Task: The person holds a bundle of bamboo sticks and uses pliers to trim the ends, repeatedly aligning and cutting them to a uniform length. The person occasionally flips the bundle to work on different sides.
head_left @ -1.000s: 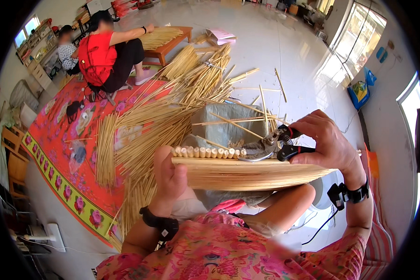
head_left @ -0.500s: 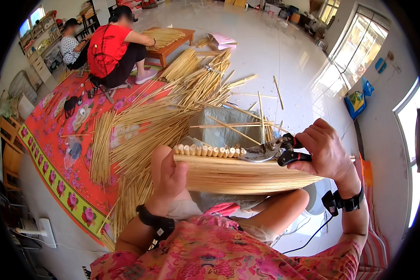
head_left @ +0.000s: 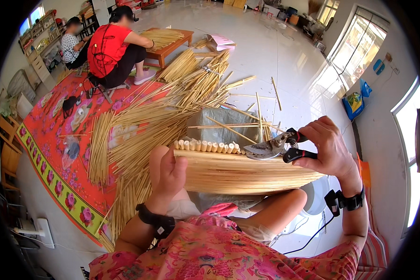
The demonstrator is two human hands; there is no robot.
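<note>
A broad sheet of pale straw-coloured stalks (head_left: 247,175) lies across my lap, with a row of short cut stalk ends (head_left: 205,146) standing along its far edge. My left hand (head_left: 170,175) grips the left end of this sheet, thumb on the near side. In my right hand (head_left: 326,147) are pruning shears (head_left: 291,147) with black and red handles, held around by the fingers. Their curved metal blades rest at the right end of the row of stalk ends, and the handles are spread apart.
Loose stalks (head_left: 149,130) spread over a red floral mat (head_left: 56,126) to the left. Beyond my lap stands a grey-green wrapped block (head_left: 214,123) with stalks across it. A person in red (head_left: 109,53) squats by a low wooden table (head_left: 186,39); another person sits farther back.
The shears have shifted slightly right, and their handles look a little wider apart. My left hand keeps its hold on the stalk sheet.
</note>
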